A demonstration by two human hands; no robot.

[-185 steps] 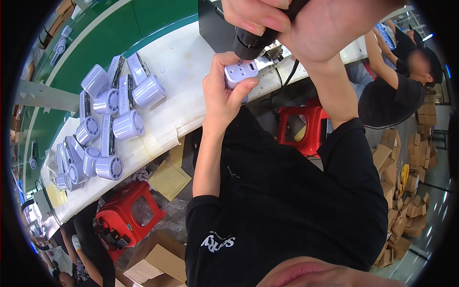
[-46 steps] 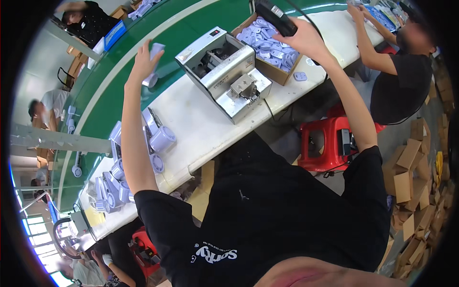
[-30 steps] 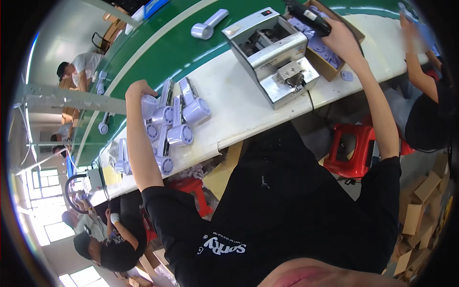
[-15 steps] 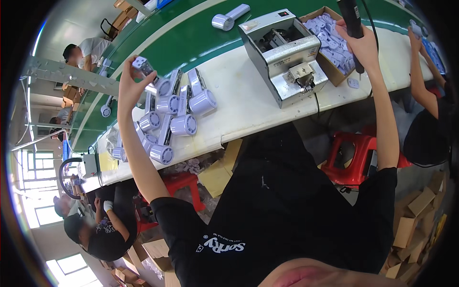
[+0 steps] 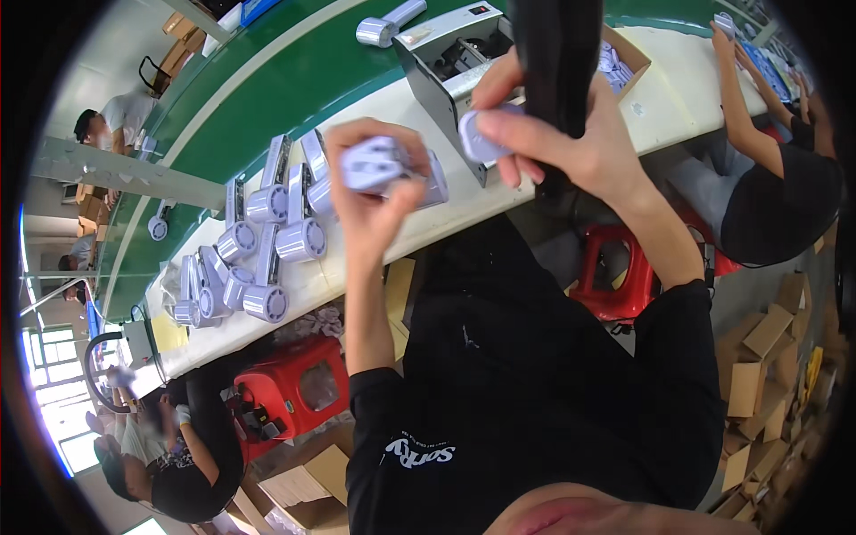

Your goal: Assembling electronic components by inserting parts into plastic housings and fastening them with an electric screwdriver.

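My left hand (image 5: 364,209) is closed around a pale lavender plastic device (image 5: 373,165), its end turned up and blurred by motion. In my right hand (image 5: 593,152) are a black power screwdriver (image 5: 557,62), upright, and a small rounded lavender cover piece (image 5: 480,138) pinched between thumb and fingers. The two hands are close together over the near edge of the white table, the cover piece and the device apart. Left of my left hand lie several similar lavender devices (image 5: 300,239) with round vented heads and open handles showing dark insides.
A grey metal machine (image 5: 437,89) stands behind my hands, partly hidden. Beyond it is a cardboard box (image 5: 635,58) of lavender pieces. A green conveyor (image 5: 294,85) runs along the far side, carrying another device (image 5: 379,31). Red stools (image 5: 615,272) and co-workers (image 5: 776,196) flank me.
My left hand has moved right with the device, away from the row. My right hand has come left and nearer with the screwdriver, and now also holds a cover piece.
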